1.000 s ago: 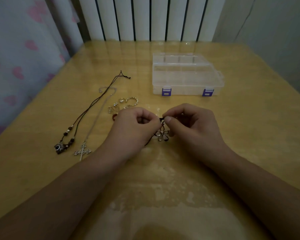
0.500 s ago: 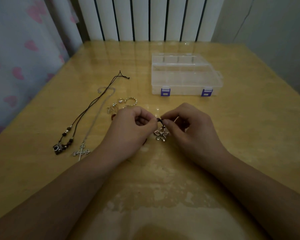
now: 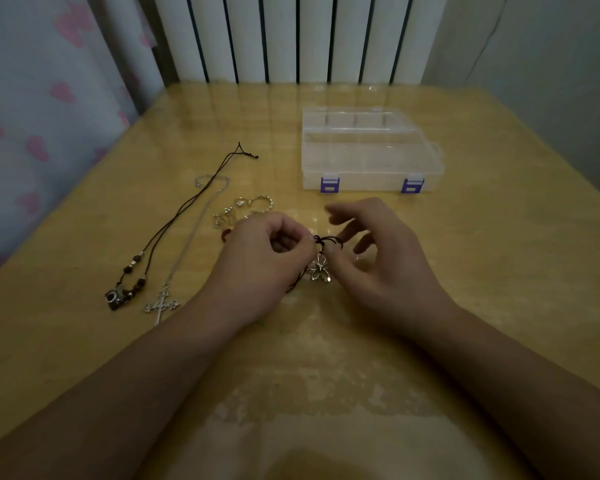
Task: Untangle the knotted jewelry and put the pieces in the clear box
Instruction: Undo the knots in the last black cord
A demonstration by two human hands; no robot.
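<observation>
In the head view, the left hand [image 3: 260, 268] is curled and pinches a knotted black cord [image 3: 328, 240] at mid-table, with one silver flower pendant [image 3: 318, 269] hanging from the cord just below the knot; the right hand [image 3: 378, 261] has its fingers loosely spread, and its thumb and a fingertip meet the cord's other end. On the yellow table [image 3: 499, 271], to the left, lie two more necklaces, a black beaded cord necklace [image 3: 174, 226] and a silver cross necklace [image 3: 161, 304], with a small heap of rings and charms [image 3: 243, 211] just beyond the left hand. One clear box [image 3: 369, 150] with two purple latches stands shut on the far side, well apart from the hands.
</observation>
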